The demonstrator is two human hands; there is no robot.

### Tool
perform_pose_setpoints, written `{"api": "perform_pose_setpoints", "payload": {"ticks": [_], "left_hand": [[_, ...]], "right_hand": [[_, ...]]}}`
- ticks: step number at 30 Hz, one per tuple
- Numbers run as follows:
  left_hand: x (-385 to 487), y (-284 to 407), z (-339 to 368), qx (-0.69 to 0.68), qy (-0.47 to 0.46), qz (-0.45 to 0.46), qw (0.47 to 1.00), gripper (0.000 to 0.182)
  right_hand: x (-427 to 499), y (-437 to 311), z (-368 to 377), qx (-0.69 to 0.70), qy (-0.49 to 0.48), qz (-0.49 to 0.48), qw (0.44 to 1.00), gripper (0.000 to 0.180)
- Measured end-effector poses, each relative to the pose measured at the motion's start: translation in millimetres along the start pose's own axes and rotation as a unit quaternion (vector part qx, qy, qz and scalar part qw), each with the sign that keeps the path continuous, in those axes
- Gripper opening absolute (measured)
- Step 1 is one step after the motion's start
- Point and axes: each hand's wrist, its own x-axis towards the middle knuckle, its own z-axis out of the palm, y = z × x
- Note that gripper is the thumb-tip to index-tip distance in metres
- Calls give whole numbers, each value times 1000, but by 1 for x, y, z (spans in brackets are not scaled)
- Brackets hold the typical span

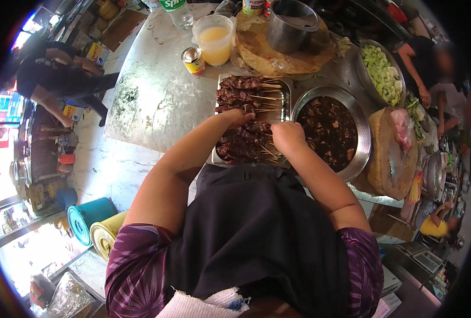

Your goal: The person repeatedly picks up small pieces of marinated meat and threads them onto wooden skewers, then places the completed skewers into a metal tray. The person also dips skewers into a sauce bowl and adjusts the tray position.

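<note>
A metal tray (288, 97) lies in front of me with rows of raw marinated meat skewers (241, 145), their wooden sticks pointing right. My left hand (239, 118) is over the meat at the middle of the tray; its fingertips are at the meat, and a firm hold cannot be made out. My right hand (287, 136), fingers curled, is at the stick ends by the tray's right side; whether a stick is inside it is hidden. To the right stands a steel bowl (362, 135) of meat pieces (327, 131) in dark marinade.
Behind the tray are an opened can (193, 60), a plastic pitcher (214, 39) of yellowish liquid, and a round chopping board (251, 55) bearing a metal pot (289, 30). On the right are a bowl of chopped green vegetable (382, 75) and another board (390, 159) with meat. Other people stand left and right.
</note>
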Motion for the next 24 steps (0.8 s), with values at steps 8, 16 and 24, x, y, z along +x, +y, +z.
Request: {"api": "perform_pose_setpoints", "payload": {"ticks": [8,16,24], "left_hand": [[29,-22,17,-135,-53,9,989,58],[46,-44,21,-96,-104,105,984,48],[15,-30,21,77,72,415,904,42]], "right_hand": [[-17,46,-18,83,-7,-8,996,15],[-14,79,-23,273,25,-104,956,21],[11,87,-30,328,50,-112,937,27]]}}
